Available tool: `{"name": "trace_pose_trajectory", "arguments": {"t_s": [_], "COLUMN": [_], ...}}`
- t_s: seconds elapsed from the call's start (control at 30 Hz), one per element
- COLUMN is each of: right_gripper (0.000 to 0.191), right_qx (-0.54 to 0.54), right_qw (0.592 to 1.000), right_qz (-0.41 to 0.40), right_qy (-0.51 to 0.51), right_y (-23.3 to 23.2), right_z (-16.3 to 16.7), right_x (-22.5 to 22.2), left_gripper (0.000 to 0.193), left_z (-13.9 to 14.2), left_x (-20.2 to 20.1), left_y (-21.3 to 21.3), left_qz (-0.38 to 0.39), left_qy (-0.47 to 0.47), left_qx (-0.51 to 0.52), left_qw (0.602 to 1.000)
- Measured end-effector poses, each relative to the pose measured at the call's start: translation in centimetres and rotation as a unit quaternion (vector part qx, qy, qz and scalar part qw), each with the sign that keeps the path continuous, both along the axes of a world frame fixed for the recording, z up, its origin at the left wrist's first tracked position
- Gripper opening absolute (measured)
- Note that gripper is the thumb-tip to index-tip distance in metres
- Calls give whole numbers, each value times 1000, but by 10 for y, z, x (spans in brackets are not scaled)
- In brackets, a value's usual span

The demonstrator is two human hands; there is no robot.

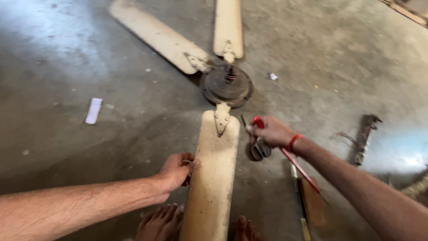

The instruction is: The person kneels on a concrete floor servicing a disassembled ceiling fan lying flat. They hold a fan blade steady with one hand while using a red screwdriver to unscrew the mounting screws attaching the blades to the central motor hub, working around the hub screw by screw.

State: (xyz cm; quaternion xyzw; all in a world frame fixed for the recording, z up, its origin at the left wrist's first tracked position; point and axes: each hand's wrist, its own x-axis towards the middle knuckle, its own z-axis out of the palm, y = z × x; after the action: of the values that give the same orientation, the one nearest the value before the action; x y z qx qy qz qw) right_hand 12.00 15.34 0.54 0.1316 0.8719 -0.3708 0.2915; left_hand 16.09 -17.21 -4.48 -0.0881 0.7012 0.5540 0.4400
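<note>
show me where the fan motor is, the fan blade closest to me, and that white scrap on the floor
fan motor (226, 85), head view, on its round housing.
nearest blade (214, 178), head view, mid-blade.
white scrap (93, 110), head view, its middle.

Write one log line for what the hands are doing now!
left hand: grips fan blade edge | right hand: holds red-handled tool | fan hub: on floor

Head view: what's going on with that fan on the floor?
A ceiling fan lies on a concrete floor, with three cream blades attached. The person's left hand grips the edge of the near blade. The right hand holds a red-handled tool and some dark metal pieces beside the blade's bracket. Bare feet rest on either side of the blade.
</note>
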Motion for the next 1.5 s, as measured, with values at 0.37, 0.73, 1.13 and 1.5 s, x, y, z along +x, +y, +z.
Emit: {"name": "trace_pose_trajectory", "arguments": {"t_s": [0.37, 0.73, 1.13, 1.5], "right_gripper": [35, 49, 43, 31], "right_qx": [68, 141, 108, 91], "right_qw": [976, 957, 983, 994], "right_qz": [135, 215, 146, -25], "right_qy": [157, 138, 33, 48], "right_y": [-30, -61, -10, 95], "right_z": [-7, -20, 3, -23], "right_x": [-117, -148, -139, -109], "left_gripper": [23, 31, 118, 141], "left_z": [-47, -47, -5, -27], "left_x": [-53, -117, -148, -203], "left_y": [-58, -105, -112, -74], "left_qz": [7, -100, -250, -318], "left_qy": [54, 300, 284, 362], "left_qx": [16, -118, -418, -432], "left_qw": [998, 941, 826, 762]}}
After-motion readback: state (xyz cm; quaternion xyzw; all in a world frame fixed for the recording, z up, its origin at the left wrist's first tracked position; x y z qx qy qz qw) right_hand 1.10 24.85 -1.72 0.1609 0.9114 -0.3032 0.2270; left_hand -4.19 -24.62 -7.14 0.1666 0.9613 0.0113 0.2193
